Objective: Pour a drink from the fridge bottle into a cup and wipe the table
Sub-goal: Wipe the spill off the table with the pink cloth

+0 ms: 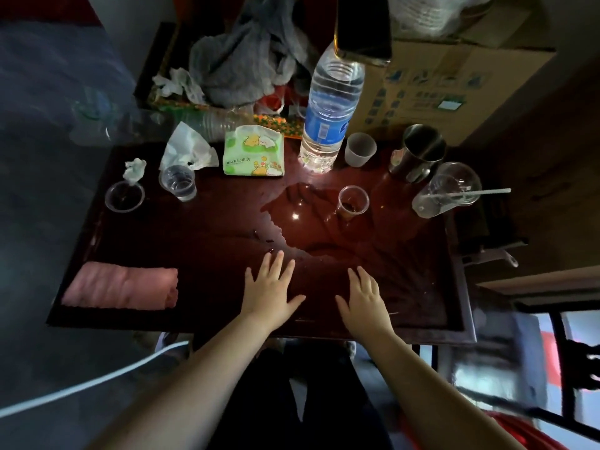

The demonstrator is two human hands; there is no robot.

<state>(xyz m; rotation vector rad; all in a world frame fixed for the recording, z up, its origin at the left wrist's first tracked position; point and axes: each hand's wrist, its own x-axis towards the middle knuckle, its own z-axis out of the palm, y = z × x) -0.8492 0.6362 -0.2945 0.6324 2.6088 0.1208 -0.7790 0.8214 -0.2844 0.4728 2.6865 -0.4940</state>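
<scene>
The clear water bottle (328,112) with the blue label stands upright well beyond the right hand (365,298), at the far side of the dark red bench (201,228), and it looks mostly full. The little clear cup (353,203) sits upright between bottle and hand, with a bit of dark liquid in the bottom. It's standing in a puddle (305,222) that spreads just past the left hand (271,292). A folded pink cloth (121,285) lies flat, well left of that hand.
</scene>
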